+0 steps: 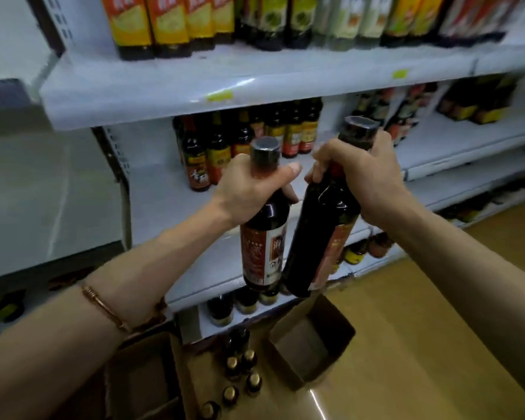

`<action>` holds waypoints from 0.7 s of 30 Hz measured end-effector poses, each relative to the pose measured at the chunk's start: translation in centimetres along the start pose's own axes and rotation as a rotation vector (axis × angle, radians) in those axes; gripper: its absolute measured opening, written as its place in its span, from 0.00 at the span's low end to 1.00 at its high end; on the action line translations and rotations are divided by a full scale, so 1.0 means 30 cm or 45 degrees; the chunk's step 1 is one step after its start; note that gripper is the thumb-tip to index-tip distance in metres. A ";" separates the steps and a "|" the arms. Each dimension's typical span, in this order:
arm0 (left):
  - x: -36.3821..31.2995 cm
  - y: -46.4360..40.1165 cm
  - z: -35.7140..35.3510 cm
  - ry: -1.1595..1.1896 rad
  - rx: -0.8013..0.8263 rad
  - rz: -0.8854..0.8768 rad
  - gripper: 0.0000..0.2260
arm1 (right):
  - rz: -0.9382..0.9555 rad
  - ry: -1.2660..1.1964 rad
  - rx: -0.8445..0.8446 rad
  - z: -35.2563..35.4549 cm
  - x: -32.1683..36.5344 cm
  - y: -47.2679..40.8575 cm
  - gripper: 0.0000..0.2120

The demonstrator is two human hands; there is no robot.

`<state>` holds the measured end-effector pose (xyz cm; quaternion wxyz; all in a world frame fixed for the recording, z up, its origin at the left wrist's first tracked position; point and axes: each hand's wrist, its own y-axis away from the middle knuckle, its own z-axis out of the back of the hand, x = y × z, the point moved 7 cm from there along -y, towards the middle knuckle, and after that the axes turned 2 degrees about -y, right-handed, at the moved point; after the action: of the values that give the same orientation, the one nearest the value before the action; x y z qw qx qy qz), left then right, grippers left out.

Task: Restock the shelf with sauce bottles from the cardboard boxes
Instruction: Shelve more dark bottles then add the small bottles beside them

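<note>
L hand (249,189) grips left bottle's (264,237) neck, R hand (367,183) grips right bottle's (319,237) (2 bodies touching), above the shelf (164,201) edge; bare room w/ stocked bottles (243,144) behind.

A single wide-angle view comes from the person's head, looking forward and down from close range. It faces the shelf (164,207) at a slant, so the boards run tilted across the frame and bend toward the edges. Both forearms reach in from the bottom, and the floor (422,313) with an open cardboard box (340,353) lies directly below.
</note>
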<state>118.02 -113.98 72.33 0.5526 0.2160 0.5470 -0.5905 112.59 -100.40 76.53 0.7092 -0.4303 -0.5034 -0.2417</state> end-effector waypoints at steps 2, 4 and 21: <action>-0.073 -0.063 -0.099 0.033 0.089 -0.043 0.17 | 0.001 0.036 -0.060 0.117 0.042 0.011 0.14; -0.143 -0.121 -0.210 0.081 0.184 -0.072 0.15 | -0.011 0.075 -0.143 0.245 0.081 0.022 0.14; -0.619 -0.558 -1.281 0.385 0.639 -0.138 0.12 | 0.005 0.191 -0.574 1.406 0.263 0.105 0.16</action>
<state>95.20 -75.74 83.28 0.3618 0.4020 0.4708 -0.6970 96.65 -62.05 87.84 0.6312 -0.5596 -0.3817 -0.3778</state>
